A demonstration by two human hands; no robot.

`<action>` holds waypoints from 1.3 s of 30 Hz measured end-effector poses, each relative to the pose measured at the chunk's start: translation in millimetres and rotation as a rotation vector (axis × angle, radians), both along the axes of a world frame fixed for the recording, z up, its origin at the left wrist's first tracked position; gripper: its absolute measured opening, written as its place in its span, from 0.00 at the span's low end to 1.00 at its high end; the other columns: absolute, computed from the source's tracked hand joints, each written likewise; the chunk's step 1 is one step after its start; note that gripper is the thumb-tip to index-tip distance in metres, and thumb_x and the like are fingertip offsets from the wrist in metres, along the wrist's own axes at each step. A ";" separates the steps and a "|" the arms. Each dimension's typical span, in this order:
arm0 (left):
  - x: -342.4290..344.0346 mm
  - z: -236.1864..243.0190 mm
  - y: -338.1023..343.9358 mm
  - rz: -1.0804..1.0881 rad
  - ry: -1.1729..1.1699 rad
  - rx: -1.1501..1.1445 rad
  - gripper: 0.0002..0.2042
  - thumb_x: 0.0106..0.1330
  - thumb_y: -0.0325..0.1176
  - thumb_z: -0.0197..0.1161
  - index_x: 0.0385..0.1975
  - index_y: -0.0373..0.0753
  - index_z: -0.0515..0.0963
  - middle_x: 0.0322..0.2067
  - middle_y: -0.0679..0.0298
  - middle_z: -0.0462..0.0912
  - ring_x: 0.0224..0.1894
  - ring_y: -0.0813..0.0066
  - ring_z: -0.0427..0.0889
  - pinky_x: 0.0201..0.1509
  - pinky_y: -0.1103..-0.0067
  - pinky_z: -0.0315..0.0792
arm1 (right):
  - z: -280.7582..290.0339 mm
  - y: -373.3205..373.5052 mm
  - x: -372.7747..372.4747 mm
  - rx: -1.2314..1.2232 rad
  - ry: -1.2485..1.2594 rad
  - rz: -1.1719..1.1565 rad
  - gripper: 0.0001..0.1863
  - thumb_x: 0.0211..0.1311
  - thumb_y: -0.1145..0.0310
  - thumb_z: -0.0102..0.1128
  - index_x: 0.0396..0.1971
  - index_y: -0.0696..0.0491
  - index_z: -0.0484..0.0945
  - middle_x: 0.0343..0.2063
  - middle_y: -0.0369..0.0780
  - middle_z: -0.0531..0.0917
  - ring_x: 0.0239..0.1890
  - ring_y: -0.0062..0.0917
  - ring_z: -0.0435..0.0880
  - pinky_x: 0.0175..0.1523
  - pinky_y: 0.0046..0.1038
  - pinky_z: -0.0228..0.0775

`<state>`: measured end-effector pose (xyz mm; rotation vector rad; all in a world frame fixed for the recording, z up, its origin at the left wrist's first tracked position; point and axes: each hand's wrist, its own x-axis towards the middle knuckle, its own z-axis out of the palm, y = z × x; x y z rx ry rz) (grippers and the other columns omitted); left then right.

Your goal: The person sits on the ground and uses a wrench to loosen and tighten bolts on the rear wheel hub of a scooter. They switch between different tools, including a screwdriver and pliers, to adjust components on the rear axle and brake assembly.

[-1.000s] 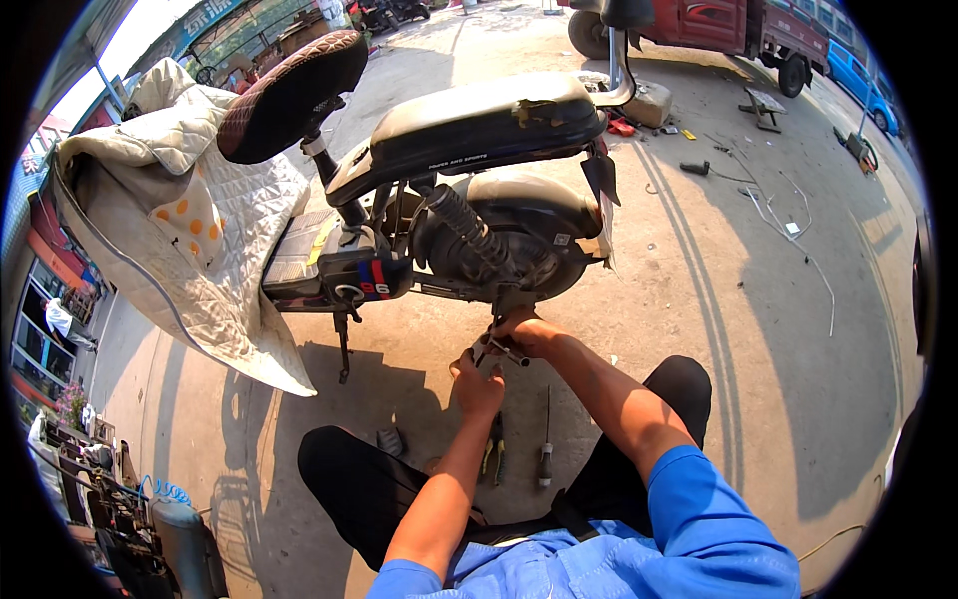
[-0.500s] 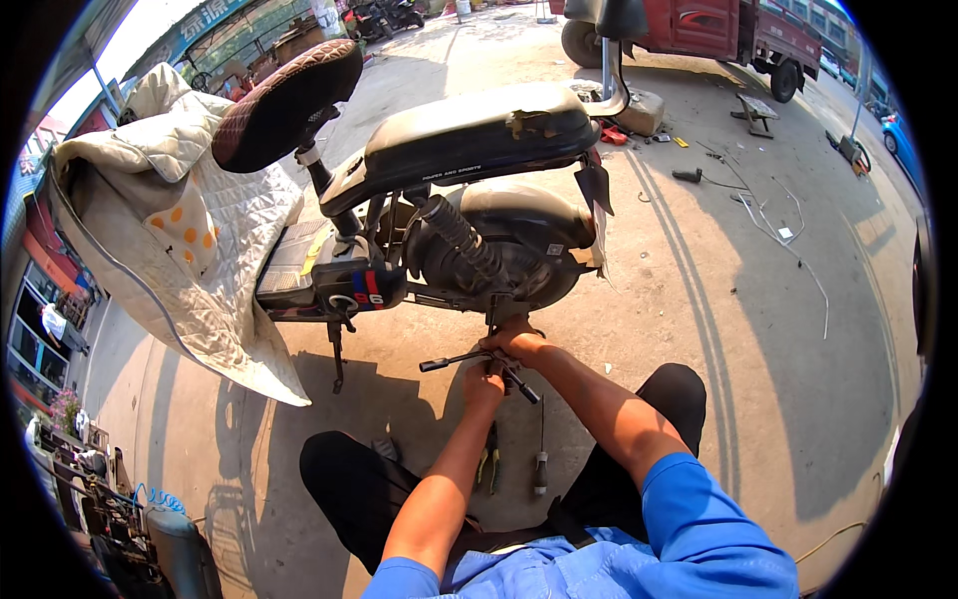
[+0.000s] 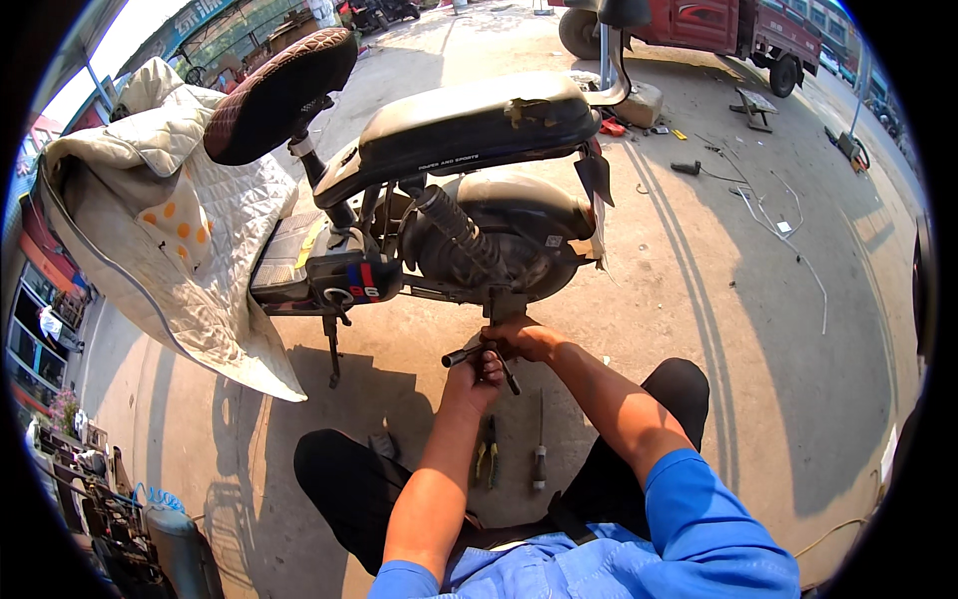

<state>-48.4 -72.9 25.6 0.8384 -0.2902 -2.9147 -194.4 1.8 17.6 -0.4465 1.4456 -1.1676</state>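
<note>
Head cam: 1 e-scooter (image 3: 469, 200) at 12 o'clock. Both hands wrapped on 1 cross wrench (image 3: 479, 356) under its rear wheel, left hand (image 3: 477, 377), right hand (image 3: 519, 339). 1 pliers (image 3: 487, 451) + 1 screwdriver (image 3: 540, 449) on ground at 6.

Both hands on a cross wrench (image 3: 479, 354) under the scooter (image 3: 469, 210): left hand (image 3: 477, 374) gripping below, right hand (image 3: 519, 339) just above, pliers (image 3: 487, 449) nearer me.

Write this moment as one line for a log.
left hand: grips cross wrench | right hand: on wrench at scooter rear wheel | ground: pliers, screwdriver
</note>
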 end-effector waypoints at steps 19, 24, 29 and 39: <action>12.9 -85.2 12.0 -0.127 -0.454 -1.502 0.09 0.60 0.31 0.60 0.37 0.35 0.75 0.28 0.59 0.77 0.30 0.68 0.78 0.32 0.73 0.72 | 13.1 -11.3 17.4 -0.001 -0.040 -0.244 0.07 0.58 0.78 0.55 0.36 0.63 0.75 0.29 0.44 0.81 0.27 0.29 0.83 0.32 0.27 0.79; 8.5 -73.2 18.7 -0.145 -0.378 -1.452 0.07 0.61 0.27 0.56 0.36 0.32 0.76 0.30 0.60 0.80 0.30 0.71 0.78 0.32 0.76 0.71 | 4.7 -10.0 1.7 0.066 0.170 -0.143 0.07 0.54 0.71 0.62 0.27 0.61 0.78 0.22 0.40 0.80 0.18 0.23 0.76 0.21 0.25 0.66; 4.6 0.6 38.0 -0.155 -0.351 -1.159 0.06 0.61 0.26 0.57 0.34 0.33 0.77 0.27 0.63 0.80 0.22 0.76 0.76 0.27 0.78 0.71 | 5.6 -10.1 2.4 0.068 0.355 -0.120 0.11 0.49 0.67 0.67 0.24 0.60 0.80 0.19 0.39 0.79 0.15 0.20 0.70 0.19 0.26 0.56; 12.4 5.6 9.5 -0.048 -0.076 -0.317 0.07 0.61 0.31 0.53 0.36 0.37 0.72 0.25 0.62 0.76 0.23 0.73 0.73 0.26 0.75 0.69 | -33.2 -10.8 -1.7 -0.096 -0.035 -0.076 0.16 0.55 0.62 0.62 0.36 0.61 0.79 0.30 0.40 0.82 0.29 0.24 0.79 0.34 0.29 0.71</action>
